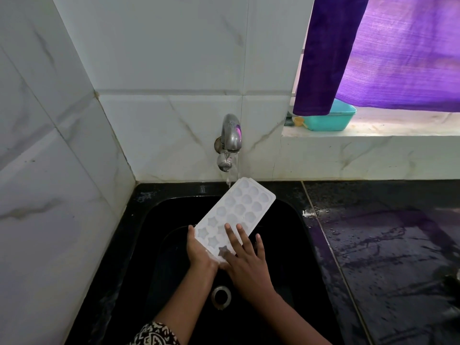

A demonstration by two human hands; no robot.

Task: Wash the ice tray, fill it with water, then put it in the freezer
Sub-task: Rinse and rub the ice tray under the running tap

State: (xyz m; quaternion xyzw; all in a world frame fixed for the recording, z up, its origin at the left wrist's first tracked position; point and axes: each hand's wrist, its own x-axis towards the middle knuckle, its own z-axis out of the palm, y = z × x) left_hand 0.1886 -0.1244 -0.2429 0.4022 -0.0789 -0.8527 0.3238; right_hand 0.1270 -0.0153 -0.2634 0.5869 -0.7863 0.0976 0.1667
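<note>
Over the black sink [286, 245] we have the white ice tray [236, 215], tilted, far end up under the tap [230, 135], near end low toward us. Water runs from the spout and lands at or just off the tray's top left corner. Left hand [200, 250] is wrapped around the near left edge, gripping the tray. Right hand [245, 257] lies open and flat, fingers spread over the near cells, not gripping.

We judge this as the wash step, not the fill: the tilt drains the cells. To do it well:
- shift the tray so the stream hits the cells, not the rim
- rub each cell with the right fingertips, star-shaped ones especially, since their corners may trap residue
- keep the left grip firm; wet plastic is likely slippery
- keep the tilt so the rinse runs off toward the drain [221, 296]

Hard to make out:
- whether any cell holds water
- the underside of the tray and the left palm are hidden
- the tap handle's setting
- no soap or sponge in view
- freezer is out of frame
- a dark object at the right edge of the wet counter [385, 245] is cut off
</note>
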